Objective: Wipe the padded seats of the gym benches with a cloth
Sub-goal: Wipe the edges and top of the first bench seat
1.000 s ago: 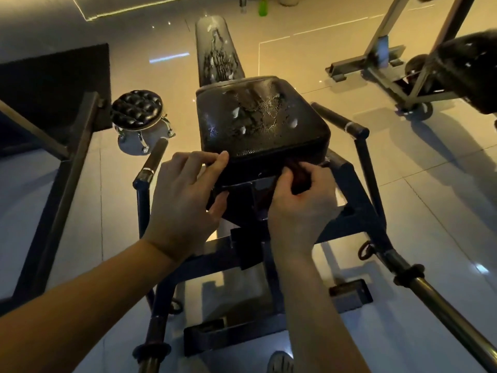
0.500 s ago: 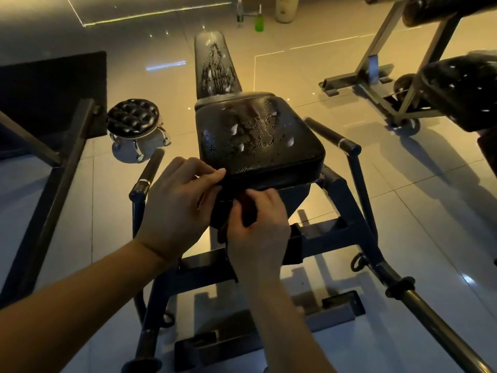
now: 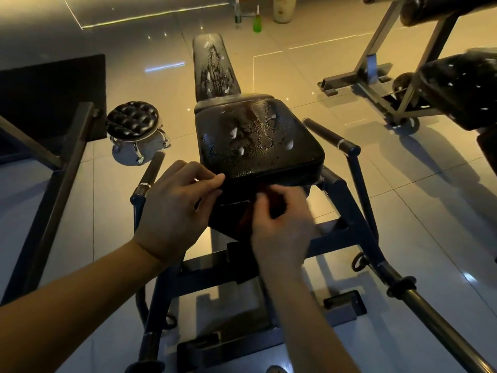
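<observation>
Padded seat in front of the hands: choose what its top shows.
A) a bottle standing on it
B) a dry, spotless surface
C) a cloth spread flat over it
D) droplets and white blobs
D: the padded seat glistens with droplets and white blobs; the cloth is bunched in the right hand below its front edge.

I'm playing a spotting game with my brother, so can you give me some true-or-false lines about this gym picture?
1. The seat pad has wet patches on top. True.
2. The right hand lies flat on top of the seat pad. False: it grips a dark cloth at the pad's front edge.
3. A round tufted stool stands left of the seat pad. True.
4. The bright bottle far behind is red. False: it is green.
5. The left hand is far from the seat pad. False: it is at the pad's front corner.
</observation>
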`<state>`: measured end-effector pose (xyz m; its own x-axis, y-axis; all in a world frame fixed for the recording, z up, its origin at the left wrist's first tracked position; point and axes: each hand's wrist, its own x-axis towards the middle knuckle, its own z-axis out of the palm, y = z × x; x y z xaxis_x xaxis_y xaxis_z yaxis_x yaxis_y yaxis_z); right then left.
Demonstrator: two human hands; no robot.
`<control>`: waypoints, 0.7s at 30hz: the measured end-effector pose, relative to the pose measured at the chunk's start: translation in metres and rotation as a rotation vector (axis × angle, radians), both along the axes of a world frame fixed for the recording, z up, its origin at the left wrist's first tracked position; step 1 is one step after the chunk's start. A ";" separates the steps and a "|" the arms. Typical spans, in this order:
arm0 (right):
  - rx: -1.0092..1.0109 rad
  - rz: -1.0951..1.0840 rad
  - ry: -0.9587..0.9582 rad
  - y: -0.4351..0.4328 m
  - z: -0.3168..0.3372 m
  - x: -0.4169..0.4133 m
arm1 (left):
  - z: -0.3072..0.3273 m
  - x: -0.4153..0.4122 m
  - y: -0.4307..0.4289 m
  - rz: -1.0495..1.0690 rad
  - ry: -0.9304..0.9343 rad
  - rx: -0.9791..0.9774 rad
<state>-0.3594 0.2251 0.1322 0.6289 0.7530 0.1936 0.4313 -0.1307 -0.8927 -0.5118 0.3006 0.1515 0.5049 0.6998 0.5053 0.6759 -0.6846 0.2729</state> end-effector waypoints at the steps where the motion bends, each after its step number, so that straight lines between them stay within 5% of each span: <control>1: -0.013 -0.089 0.083 0.003 0.002 0.019 | 0.000 0.000 0.000 0.004 -0.006 0.001; 4: 0.027 -0.270 0.230 0.007 0.003 0.040 | -0.003 0.001 -0.003 0.020 -0.035 -0.010; 10: 0.005 0.089 -0.011 -0.008 -0.009 -0.035 | -0.003 -0.002 0.001 -0.007 -0.020 0.001; 16: -0.019 -0.220 0.252 0.003 0.002 0.029 | -0.004 0.002 -0.002 0.025 -0.029 -0.021; 21: -0.092 0.078 0.130 -0.007 0.004 -0.032 | -0.005 0.000 -0.003 0.027 -0.010 0.001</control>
<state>-0.3910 0.2179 0.1360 0.5835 0.8110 0.0424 0.3247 -0.1851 -0.9275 -0.5116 0.2974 0.1468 0.4810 0.7125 0.5108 0.6914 -0.6665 0.2787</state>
